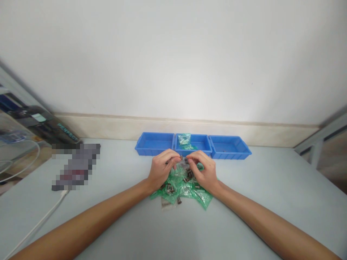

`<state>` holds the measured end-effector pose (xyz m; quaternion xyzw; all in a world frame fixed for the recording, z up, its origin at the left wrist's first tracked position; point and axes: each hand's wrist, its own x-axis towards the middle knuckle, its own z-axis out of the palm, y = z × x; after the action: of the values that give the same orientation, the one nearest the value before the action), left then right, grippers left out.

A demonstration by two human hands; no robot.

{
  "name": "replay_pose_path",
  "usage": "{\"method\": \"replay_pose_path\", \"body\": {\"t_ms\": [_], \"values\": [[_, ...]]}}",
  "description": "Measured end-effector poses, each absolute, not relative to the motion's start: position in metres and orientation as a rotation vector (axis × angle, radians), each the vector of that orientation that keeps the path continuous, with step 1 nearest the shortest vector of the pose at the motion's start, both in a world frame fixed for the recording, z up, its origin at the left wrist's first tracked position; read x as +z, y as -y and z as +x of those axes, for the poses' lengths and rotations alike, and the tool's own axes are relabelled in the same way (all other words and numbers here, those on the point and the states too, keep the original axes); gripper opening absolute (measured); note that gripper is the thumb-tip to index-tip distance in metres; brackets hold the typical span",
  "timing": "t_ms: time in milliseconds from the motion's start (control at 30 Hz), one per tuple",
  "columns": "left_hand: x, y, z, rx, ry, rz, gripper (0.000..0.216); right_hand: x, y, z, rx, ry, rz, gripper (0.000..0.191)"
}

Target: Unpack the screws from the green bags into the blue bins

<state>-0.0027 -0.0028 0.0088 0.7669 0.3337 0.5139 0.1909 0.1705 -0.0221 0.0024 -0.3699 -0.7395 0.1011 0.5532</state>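
Note:
Above a pile of green plastic bags (176, 191), my left hand (162, 168) and my right hand (204, 169) meet almost fingertip to fingertip. Each is closed in a pinch. A small metal piece (181, 157) shows at the left fingertips, and another dark bit is at the right ones; both are too small to identify exactly. Dark metal screws (189, 176) lie among the bags between my hands, with more of them at the pile's left (170, 188). One loose screw (179, 200) rests at the near edge beside a small clear bag (167, 204).
Behind my hands stand three blue bins in a row: left (155, 150), middle (199, 139) holding a green packet (184, 140), and right (231, 153) with a tiny item inside. A pixelated device (78, 166) with a white cable (38, 225) lies left, near a black box (51, 126).

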Motion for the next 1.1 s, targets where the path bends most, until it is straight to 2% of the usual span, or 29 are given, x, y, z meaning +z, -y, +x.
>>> {"method": "replay_pose_path", "body": {"t_ms": [233, 500, 767, 1100], "values": [[0.0092, 0.002, -0.0032, 1.373, -0.95, 2.213, 0.04, -0.0025, 0.0197, 0.1713, 0.265, 1.804, -0.79, 0.016], [0.0093, 0.0022, -0.0031, 1.368, -0.949, 2.221, 0.037, -0.0052, 0.0188, 0.1708, 0.246, 1.842, -0.786, 0.012], [0.0037, 0.0018, -0.0025, 1.453, -0.984, 2.128, 0.013, -0.0012, 0.0177, 0.1697, 0.198, 1.738, -0.847, 0.009], [0.0055, 0.0026, -0.0019, 1.469, -0.946, 2.214, 0.009, -0.0037, 0.0172, 0.1706, 0.194, 1.766, -0.869, 0.011]]}}
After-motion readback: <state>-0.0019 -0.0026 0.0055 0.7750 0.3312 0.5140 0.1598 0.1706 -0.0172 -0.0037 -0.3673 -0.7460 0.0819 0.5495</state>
